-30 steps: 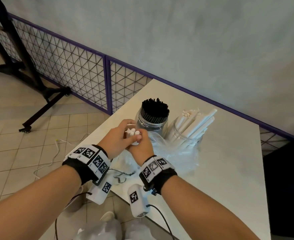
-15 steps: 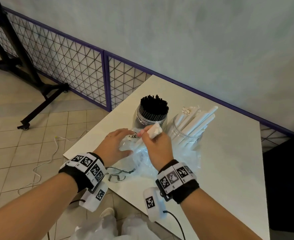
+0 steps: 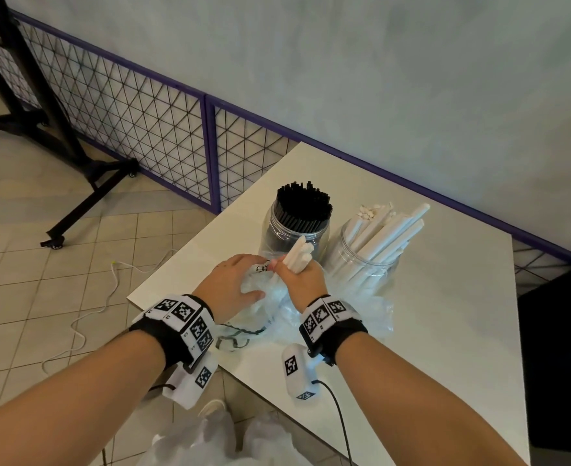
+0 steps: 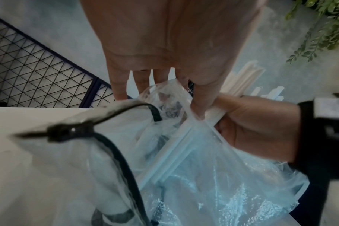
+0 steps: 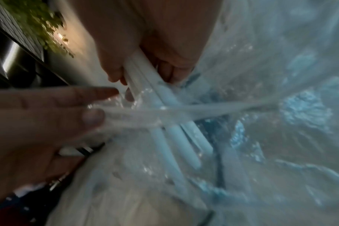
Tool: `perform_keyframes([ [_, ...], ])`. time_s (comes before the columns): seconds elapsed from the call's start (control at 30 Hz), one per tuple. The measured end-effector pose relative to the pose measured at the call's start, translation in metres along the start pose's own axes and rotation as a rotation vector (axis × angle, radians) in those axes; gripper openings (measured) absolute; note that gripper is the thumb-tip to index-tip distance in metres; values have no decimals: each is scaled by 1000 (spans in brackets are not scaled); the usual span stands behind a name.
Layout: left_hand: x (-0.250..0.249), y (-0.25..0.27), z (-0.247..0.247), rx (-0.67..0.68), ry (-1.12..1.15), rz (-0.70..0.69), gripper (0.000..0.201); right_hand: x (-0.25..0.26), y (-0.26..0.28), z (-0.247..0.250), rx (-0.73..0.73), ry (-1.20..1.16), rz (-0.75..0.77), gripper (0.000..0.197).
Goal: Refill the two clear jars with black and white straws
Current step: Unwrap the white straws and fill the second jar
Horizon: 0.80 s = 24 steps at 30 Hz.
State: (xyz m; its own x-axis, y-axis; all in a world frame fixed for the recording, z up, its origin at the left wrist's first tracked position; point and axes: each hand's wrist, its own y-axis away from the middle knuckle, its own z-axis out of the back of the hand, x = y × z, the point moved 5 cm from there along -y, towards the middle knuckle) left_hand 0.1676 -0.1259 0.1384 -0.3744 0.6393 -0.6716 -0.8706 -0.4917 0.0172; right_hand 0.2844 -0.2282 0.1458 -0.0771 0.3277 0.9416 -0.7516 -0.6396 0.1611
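On the white table point(image 3: 445, 331), a clear jar packed with black straws point(image 3: 302, 210) stands beside a clear jar of white straws point(image 3: 375, 237). Just in front of them, my right hand point(image 3: 294, 274) grips a small bundle of white straws point(image 3: 300, 255). The bundle's lower ends are still inside a clear plastic bag point(image 3: 270, 311). My left hand point(image 3: 249, 280) lies on the bag with straight fingers and presses it to the table. In the right wrist view the straws point(image 5: 170, 122) run from my right hand point(image 5: 141, 73) down into the bag point(image 5: 261, 137).
The table's left and near edges are close to my wrists, with tiled floor and a white cable point(image 3: 85, 317) below. A purple-framed wire fence point(image 3: 206, 142) and a black wheeled stand point(image 3: 75, 183) are to the left. More plastic bags point(image 3: 210, 442) lie below the near edge.
My right hand has drawn the white straw bundle up and right, toward the jars. My left hand let go of the straws and settled flat on the bag.
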Motion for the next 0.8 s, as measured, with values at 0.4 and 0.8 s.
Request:
perform_keyframes([
  [0.4, -5, -2, -7, 36, -266, 50, 61, 109, 34, 100, -221, -400, 338, 24],
  [0.8, -91, -17, 7, 265, -402, -241, 67, 111, 14, 194, -289, -418, 373, 7],
])
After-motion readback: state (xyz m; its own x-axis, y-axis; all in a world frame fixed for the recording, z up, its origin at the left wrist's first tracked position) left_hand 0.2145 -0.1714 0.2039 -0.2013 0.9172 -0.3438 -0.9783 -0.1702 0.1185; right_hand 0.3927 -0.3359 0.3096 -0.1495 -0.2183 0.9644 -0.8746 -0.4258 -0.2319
